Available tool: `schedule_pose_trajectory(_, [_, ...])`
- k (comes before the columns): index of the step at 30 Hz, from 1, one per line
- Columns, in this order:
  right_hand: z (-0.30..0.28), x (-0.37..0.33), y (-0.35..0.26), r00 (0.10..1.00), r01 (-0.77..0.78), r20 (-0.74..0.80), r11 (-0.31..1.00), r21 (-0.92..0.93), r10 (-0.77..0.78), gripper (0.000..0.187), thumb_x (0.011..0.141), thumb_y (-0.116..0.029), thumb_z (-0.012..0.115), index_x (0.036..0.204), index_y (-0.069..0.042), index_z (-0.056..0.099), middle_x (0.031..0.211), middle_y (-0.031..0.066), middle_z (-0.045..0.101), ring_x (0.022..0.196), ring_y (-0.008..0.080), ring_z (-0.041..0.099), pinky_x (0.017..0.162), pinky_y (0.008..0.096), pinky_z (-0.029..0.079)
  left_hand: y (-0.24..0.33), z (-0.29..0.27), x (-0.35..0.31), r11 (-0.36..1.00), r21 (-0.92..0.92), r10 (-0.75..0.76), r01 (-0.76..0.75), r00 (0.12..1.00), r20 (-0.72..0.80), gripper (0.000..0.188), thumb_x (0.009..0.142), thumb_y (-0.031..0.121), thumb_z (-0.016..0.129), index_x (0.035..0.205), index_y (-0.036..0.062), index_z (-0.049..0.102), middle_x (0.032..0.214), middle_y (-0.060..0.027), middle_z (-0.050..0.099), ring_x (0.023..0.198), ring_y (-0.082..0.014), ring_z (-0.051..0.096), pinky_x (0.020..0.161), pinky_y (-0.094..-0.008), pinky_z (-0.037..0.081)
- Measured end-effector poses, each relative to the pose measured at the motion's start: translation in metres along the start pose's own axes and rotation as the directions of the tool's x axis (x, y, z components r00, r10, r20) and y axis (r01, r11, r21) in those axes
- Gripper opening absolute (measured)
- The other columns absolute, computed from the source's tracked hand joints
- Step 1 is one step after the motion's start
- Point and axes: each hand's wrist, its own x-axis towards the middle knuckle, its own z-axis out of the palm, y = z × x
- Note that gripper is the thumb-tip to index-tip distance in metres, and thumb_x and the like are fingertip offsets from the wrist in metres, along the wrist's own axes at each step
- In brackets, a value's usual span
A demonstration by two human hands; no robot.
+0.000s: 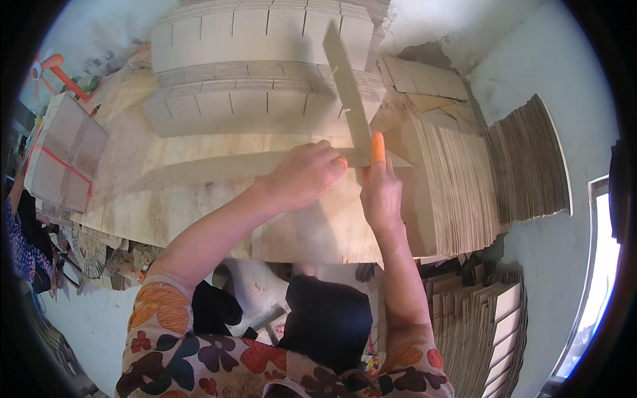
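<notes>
In my right hand (383,198) is a slotted cardboard strip (350,89), raised and slanting away to the upper left. An orange finger cot (378,147) covers one fingertip. My left hand (306,174) is closed on a second long cardboard strip (212,169), which stretches left, low over the wooden table (292,229). Part of another orange cot shows on this hand. The two strips meet or cross between my hands; whether their slots are engaged is hidden by my fingers.
Slotted cardboard stacks (219,109) line the far side. At right stands a long row of cardboard sheets (458,186), with a darker stack (527,162) beside it. A wrapped bundle (66,152) and an orange fan (50,66) are at left. More partitions (474,325) sit below.
</notes>
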Motion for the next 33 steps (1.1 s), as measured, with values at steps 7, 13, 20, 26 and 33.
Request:
schedule_pose_trajectory(7, [0.008, -0.009, -0.012, 0.972, 0.034, -0.233, 0.995, 0.096, -0.010, 0.069, 0.079, 0.010, 0.056, 0.141, 0.000, 0.027, 0.095, 0.0173, 0.058, 0.068, 0.0310, 0.062, 0.056, 0.0352, 0.053, -0.077, -0.013, 0.032, 0.864, 0.074, -0.504, 0.499, 0.854, 0.130, 0.039, 0.069, 0.022, 0.076, 0.094, -0.0011, 0.056, 0.094, -0.0134, 0.059, 0.088, -0.0269, 0.055, 0.078, -0.0371, 0.046])
schedule_pose_trajectory(13, [0.010, -0.004, -0.013, 0.942, 0.067, -0.334, 0.987, 0.149, -0.014, 0.073, 0.077, 0.011, 0.059, 0.142, -0.004, 0.028, 0.100, 0.0159, 0.060, 0.073, 0.0288, 0.064, 0.060, 0.0328, 0.054, -0.131, 0.038, 0.040, 0.852, 0.421, -0.384, 0.312, 0.918, 0.097, 0.036, 0.068, 0.015, 0.074, 0.094, -0.0006, 0.054, 0.093, -0.0135, 0.057, 0.096, -0.0261, 0.052, 0.085, -0.0386, 0.041])
schedule_pose_trajectory(20, [0.007, -0.012, -0.015, 0.968, -0.061, -0.225, 0.972, 0.228, 0.114, 0.075, 0.076, 0.013, 0.060, 0.141, -0.006, 0.030, 0.105, 0.0150, 0.062, 0.083, 0.0274, 0.066, 0.069, 0.0326, 0.054, -0.146, 0.044, 0.029, 0.916, 0.378, -0.124, 0.135, 0.991, -0.053, 0.015, 0.070, 0.006, 0.067, 0.080, 0.0034, 0.057, 0.081, -0.0095, 0.057, 0.084, -0.0255, 0.055, 0.073, -0.0377, 0.047])
schedule_pose_trajectory(26, [0.007, -0.012, -0.017, 0.962, 0.031, -0.270, 0.972, 0.231, 0.033, 0.075, 0.076, 0.015, 0.058, 0.142, -0.009, 0.032, 0.103, 0.0149, 0.062, 0.083, 0.0240, 0.066, 0.068, 0.0308, 0.054, -0.121, 0.026, 0.028, 0.944, 0.306, -0.111, 0.121, 0.992, -0.053, 0.007, 0.071, 0.005, 0.063, 0.074, 0.0034, 0.056, 0.071, -0.0092, 0.055, 0.074, -0.0262, 0.055, 0.062, -0.0393, 0.048])
schedule_pose_trajectory(33, [0.002, -0.020, -0.019, 0.983, -0.054, -0.157, 0.971, 0.234, 0.093, 0.067, 0.080, 0.014, 0.051, 0.141, -0.007, 0.034, 0.109, 0.0160, 0.062, 0.087, 0.0200, 0.062, 0.076, 0.0278, 0.050, -0.091, 0.008, 0.032, 0.974, 0.220, -0.026, 0.044, 0.996, -0.086, 0.006, 0.070, 0.001, 0.059, 0.073, 0.0031, 0.055, 0.067, -0.0088, 0.053, 0.070, -0.0259, 0.055, 0.058, -0.0389, 0.046])
